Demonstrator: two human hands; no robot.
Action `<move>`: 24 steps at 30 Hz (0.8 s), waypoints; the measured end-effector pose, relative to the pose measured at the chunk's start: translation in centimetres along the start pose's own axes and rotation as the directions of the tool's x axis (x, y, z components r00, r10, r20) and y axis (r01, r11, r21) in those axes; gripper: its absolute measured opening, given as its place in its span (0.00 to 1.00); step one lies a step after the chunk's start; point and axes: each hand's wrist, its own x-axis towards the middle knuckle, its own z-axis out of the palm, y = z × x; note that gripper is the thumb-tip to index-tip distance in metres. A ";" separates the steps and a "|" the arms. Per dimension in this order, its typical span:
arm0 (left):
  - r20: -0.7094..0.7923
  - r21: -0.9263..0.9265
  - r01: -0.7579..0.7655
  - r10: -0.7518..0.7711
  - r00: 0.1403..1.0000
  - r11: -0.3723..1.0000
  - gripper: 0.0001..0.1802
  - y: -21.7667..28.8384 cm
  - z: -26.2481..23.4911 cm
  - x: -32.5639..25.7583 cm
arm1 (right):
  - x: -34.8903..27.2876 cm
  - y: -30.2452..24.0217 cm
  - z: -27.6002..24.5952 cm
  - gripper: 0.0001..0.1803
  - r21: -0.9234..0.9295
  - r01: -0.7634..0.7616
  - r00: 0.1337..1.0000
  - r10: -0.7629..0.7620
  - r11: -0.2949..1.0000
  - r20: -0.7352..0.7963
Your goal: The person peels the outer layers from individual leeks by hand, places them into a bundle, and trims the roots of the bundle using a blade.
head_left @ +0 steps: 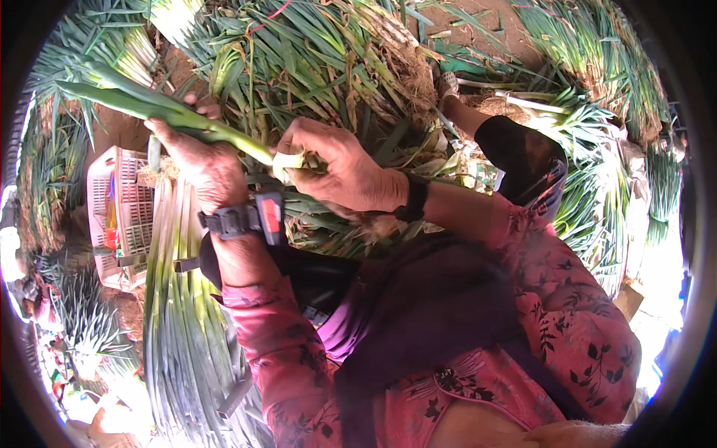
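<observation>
Left grip (203, 163), fingers curled closed around a leek (176, 115) slanting across the upper left of the frame; right grip (336, 166) pinches pale leaf (287, 161) at its base, near centre. Beyond, a crate (136, 196) stands at left, leek piles (299, 71) along the top.

Your leek (178, 117), with flat green leaves (112, 98) and a paler, slender stalk (250, 146), slants through your left hand (200, 163), leaves toward your left, its stalk end meeting crumpled pale leaf (287, 162) in your right hand's (334, 164) fingers.
</observation>
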 end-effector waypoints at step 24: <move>0.341 -0.040 0.012 0.003 0.940 0.999 0.40 3.8 -1.0 1.2 | -10.8 8.1 -7.9 0.18 -0.417 -0.191 0.860 0.356 0.889 0.365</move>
